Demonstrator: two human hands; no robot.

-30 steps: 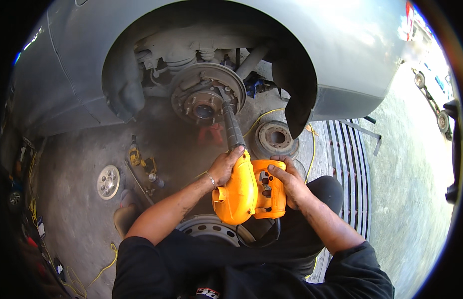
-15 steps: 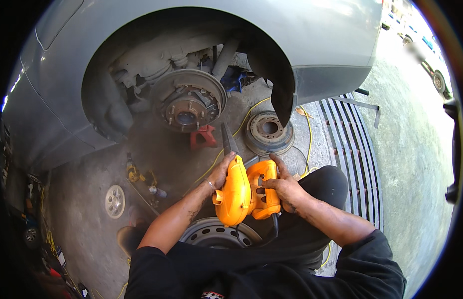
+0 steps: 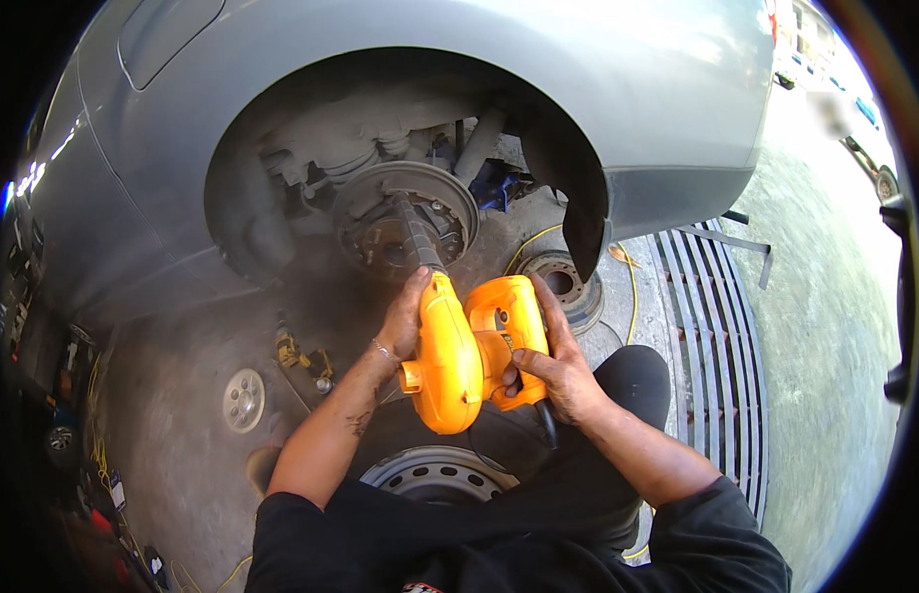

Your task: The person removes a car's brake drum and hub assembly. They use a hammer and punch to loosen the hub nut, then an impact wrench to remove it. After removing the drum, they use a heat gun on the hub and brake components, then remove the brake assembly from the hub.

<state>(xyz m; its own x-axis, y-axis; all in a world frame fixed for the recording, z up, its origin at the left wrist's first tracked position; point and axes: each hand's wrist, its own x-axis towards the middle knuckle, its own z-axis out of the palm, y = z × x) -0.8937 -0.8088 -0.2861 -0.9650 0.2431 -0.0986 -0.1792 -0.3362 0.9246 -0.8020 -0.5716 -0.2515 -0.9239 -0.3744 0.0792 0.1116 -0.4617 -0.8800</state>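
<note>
An orange electric blower (image 3: 454, 371) is held up in front of me by both hands. My left hand (image 3: 408, 314) is closed against the front left of its body, by the base of the black nozzle (image 3: 414, 235). Wrapped round the rear handle is my right hand (image 3: 563, 366), its fingers partly hidden. The nozzle points at the exposed drum brake assembly (image 3: 461, 203) in the car's wheel arch and covers part of its shoes and hub. Whether the tip touches it, I cannot tell. A removed brake drum (image 3: 584, 296) lies on the floor, right of the blower.
A wheel (image 3: 388, 472) lies by my legs. On the left floor are a round silver cover (image 3: 244, 400) and a yellow power tool (image 3: 290, 348). A metal floor grate (image 3: 711, 326) runs along the right. The grey car body (image 3: 677, 109) overhangs the work, and a yellow cord (image 3: 633, 306) trails nearby.
The blower has swung up and left, so its nozzle now overlaps the brake assembly instead of pointing beside it. Both hands still hold it. The view has shifted, with the car appearing lower.
</note>
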